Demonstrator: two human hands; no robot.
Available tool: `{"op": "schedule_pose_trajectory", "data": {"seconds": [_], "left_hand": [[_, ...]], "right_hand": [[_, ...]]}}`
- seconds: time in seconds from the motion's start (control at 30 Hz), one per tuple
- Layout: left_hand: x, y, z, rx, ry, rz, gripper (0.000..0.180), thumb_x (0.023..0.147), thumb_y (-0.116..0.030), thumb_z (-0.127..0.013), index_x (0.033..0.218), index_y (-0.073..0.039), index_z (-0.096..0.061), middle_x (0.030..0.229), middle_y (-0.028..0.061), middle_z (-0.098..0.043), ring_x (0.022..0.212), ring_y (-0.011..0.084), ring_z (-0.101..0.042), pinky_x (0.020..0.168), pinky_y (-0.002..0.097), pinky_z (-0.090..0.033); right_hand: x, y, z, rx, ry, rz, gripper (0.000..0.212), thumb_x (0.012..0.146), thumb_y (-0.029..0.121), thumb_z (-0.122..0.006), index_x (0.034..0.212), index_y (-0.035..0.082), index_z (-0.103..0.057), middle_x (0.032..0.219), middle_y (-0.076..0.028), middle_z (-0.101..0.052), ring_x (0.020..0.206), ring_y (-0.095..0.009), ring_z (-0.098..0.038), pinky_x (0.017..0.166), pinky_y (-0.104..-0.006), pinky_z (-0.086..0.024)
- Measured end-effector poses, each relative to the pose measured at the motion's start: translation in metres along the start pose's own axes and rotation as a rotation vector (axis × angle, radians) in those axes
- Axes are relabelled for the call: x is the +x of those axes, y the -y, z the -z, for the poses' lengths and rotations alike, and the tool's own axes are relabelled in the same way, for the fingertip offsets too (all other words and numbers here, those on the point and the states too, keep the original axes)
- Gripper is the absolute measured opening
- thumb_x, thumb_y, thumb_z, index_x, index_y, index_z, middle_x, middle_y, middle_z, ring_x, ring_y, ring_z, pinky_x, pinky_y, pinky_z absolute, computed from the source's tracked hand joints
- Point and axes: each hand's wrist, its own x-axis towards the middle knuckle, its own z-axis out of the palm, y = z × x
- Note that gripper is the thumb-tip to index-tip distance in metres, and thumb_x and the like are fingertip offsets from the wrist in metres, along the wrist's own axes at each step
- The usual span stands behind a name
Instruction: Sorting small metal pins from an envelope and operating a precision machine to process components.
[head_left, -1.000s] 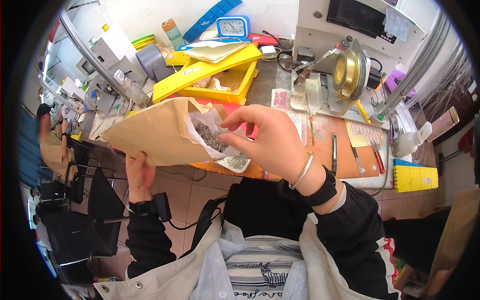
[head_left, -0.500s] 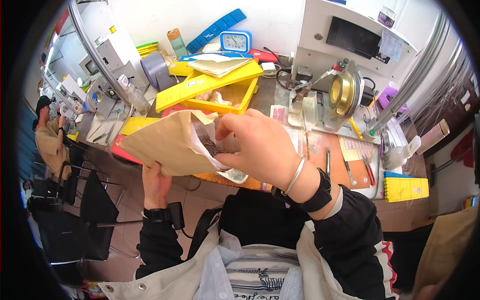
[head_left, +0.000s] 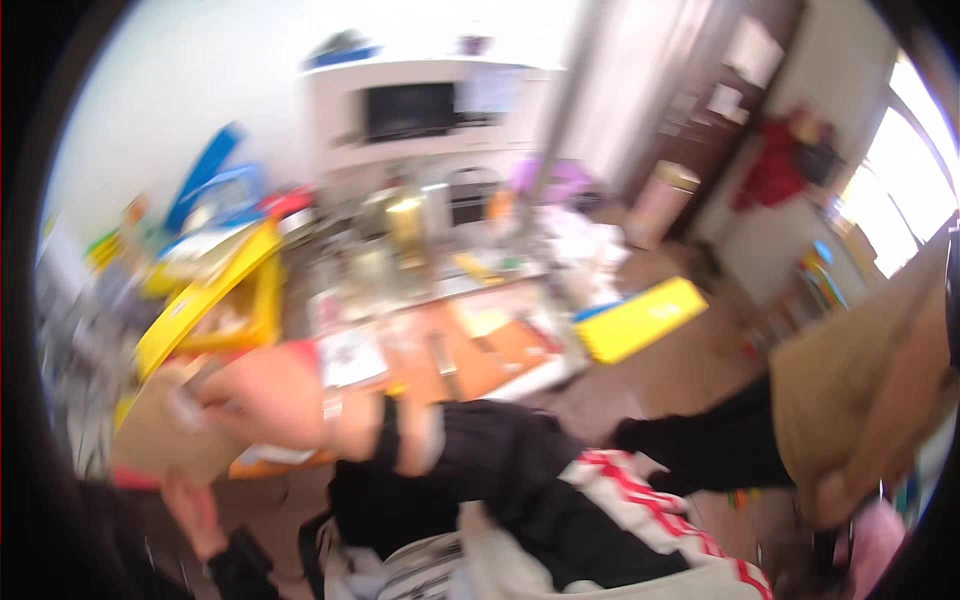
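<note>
My left hand (head_left: 195,515) holds a brown paper bag (head_left: 160,430) from below, at the lower left. The bag is tilted, its pale-lined mouth toward my right hand (head_left: 270,400). That hand is at the mouth, wearing a bangle and a black wrist strap. Its fingers are smeared by motion, so I cannot make out what they hold, if anything. The bag's contents are also too blurred to tell. Just beyond the bag stands a yellow bin (head_left: 265,305) with a yellow lid (head_left: 185,315) lying slantwise over it.
An orange work mat (head_left: 420,350) with tools lies on the bench. Behind it are a white machine (head_left: 330,115) with a dark screen and a brass-coloured round part (head_left: 405,215). A yellow tray (head_left: 640,320) juts out at the bench's right end. Another person (head_left: 860,400) stands close at the right.
The view has swung to the right and blurred, so bench, bag and hands appear farther left. A person at the right has come more into view. My right hand is still at the bag's mouth.
</note>
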Motion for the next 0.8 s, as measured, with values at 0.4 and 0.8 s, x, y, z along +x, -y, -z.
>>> {"op": "schedule_pose_trajectory", "data": {"seconds": [0.4,0.8], "left_hand": [[0.018,-0.015,-0.059,0.855,0.035,-0.709,0.036,0.083,-0.016,-0.078,0.105,0.010,-0.066,0.100,0.0255,-0.067,0.092,0.0413,-0.062,0.086,0.0459,-0.050],[0.012,-0.030,-0.081,0.387,0.163,-0.286,0.050,0.092,-0.014,-0.068,0.134,0.005,-0.048,0.138,0.0199,-0.049,0.120,0.0316,-0.051,0.103,0.0432,-0.046]], "right_hand": [[0.020,-0.028,-0.020,-0.190,0.134,0.194,0.019,0.064,0.025,-0.071,0.081,0.018,-0.076,0.071,-0.010,-0.067,0.076,-0.033,-0.066,0.064,-0.0441,-0.051],[0.040,-0.013,-0.016,-0.639,0.485,0.166,0.027,0.076,0.034,-0.069,0.095,0.017,-0.077,0.097,-0.006,-0.073,0.093,-0.028,-0.070,0.077,-0.0427,-0.053]]}}
